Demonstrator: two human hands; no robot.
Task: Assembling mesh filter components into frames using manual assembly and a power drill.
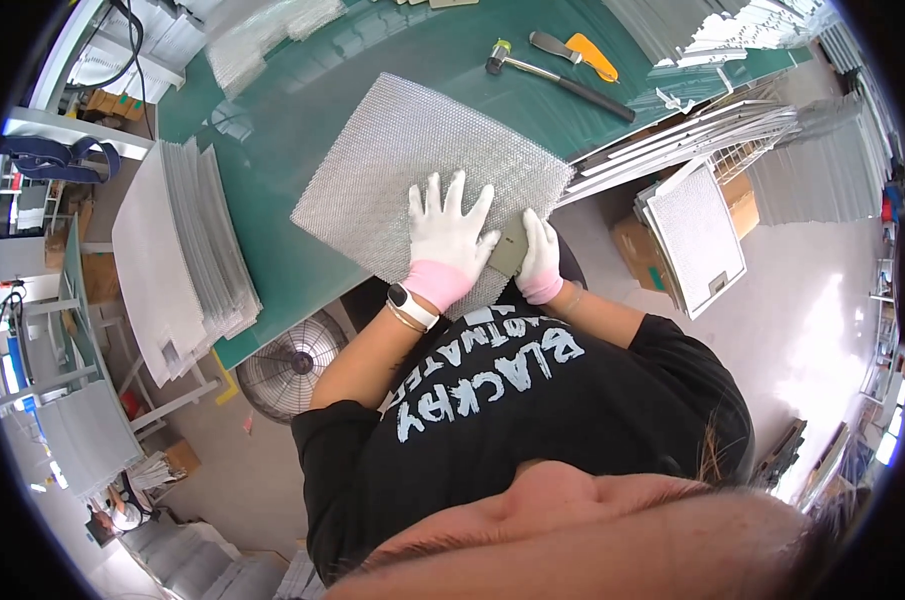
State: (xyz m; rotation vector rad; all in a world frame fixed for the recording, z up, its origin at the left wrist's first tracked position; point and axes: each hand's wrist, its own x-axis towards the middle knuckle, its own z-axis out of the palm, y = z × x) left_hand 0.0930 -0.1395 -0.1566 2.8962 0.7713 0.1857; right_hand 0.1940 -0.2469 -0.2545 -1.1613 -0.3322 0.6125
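A silver sheet of fine metal mesh [372,160] lies askew on the green tabletop, its near corner reaching over the table edge toward my body. My left hand [442,235], in a white glove with a pink cuff, rests flat on the mesh with its fingers spread. Just to its right, my gloved right hand [539,262] grips a small grey-green flat plate [510,250] at the mesh's near right edge. The plate has small dark marks or holes. Where my right thumb sits cannot be made out.
On the green table [272,210], a hammer [562,85], a scraper-like tool [554,45] and an orange-handled tool [592,57] lie toward the far right. Stacked panels [187,240] stand at left. More framed panels [694,235] lean by cardboard boxes at right. A floor fan [297,365] stands below.
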